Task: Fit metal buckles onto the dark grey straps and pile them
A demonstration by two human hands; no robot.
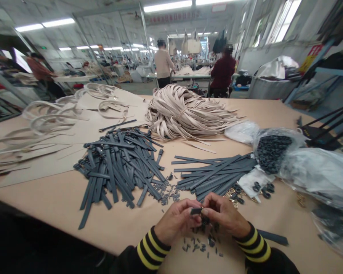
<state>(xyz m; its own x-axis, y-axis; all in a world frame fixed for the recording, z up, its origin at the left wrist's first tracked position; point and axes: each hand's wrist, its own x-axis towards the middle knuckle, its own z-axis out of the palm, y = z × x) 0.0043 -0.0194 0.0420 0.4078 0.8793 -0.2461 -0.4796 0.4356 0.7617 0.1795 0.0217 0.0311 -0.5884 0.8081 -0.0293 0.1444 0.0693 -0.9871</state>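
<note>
My left hand [177, 217] pinches the end of a dark grey strap [196, 211] near the table's front edge. Close against it, my right hand [223, 214] has its fingers closed at a small gold-coloured buckle [202, 208] on that strap. Small dark pieces [200, 246] lie under and in front of both hands. Beyond my left hand is a pile of dark straps [120, 167] with more small pieces [168, 190] beside it. Flat dark strips [217, 171] lie beyond my right hand, with gold metal frames [233, 195] at their near end.
A big bundle of beige strips [185, 110] lies at the table's far side, and beige panels with handles [94, 114] at the left. Plastic bags [311, 171] cover the right side. Several people stand farther back.
</note>
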